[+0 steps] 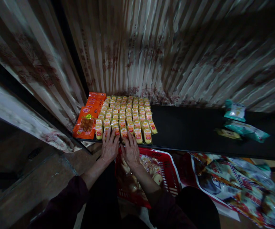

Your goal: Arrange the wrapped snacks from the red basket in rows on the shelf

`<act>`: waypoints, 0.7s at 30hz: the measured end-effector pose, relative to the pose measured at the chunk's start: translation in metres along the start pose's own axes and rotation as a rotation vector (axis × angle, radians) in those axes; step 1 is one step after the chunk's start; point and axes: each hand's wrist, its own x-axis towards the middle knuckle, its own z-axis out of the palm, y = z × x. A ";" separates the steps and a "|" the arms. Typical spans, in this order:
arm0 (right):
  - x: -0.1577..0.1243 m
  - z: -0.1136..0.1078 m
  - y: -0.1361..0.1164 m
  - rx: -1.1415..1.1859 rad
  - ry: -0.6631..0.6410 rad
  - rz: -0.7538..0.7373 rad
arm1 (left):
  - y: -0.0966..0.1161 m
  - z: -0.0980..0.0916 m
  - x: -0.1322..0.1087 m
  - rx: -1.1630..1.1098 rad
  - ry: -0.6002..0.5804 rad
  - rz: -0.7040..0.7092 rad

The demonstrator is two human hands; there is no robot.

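Rows of small yellow wrapped snack cakes (135, 116) with red and white labels stand on the left part of a black shelf (187, 124). At the front row, my left hand (110, 147) rests its spread fingers on the cakes near the shelf edge. Beside it, my right hand (130, 151) touches the front cakes with its fingers stretched out. Neither hand is wrapped round a cake. Orange snack packets (87, 119) lie overlapped in a column left of the cakes. Below my hands sits a red plastic basket (168, 168) with wrapped round pastries inside, partly hidden by my right forearm.
Teal snack bags (247, 130) and a small yellowish packet (228, 133) lie at the shelf's right. A second basket (196, 175) on the lower right overflows with bagged snacks (242, 181). Striped curtain cloth (151, 51) hangs behind; a black post (72, 44) rises at left.
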 end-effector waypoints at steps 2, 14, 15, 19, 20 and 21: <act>0.003 0.000 -0.002 0.002 0.015 0.024 | -0.001 -0.001 0.005 0.000 0.007 -0.016; 0.006 0.016 -0.009 0.029 0.104 0.070 | -0.019 -0.005 0.028 -0.051 -0.018 0.021; 0.005 0.018 -0.009 0.033 0.117 0.079 | -0.021 -0.005 0.029 -0.058 -0.024 0.036; 0.005 0.024 -0.008 0.045 0.147 0.099 | -0.025 -0.006 0.033 -0.067 -0.033 0.055; 0.006 0.025 -0.008 0.043 0.150 0.101 | -0.024 -0.006 0.034 -0.067 -0.028 0.051; 0.006 0.025 -0.007 0.040 0.153 0.102 | -0.023 -0.005 0.034 -0.065 -0.020 0.043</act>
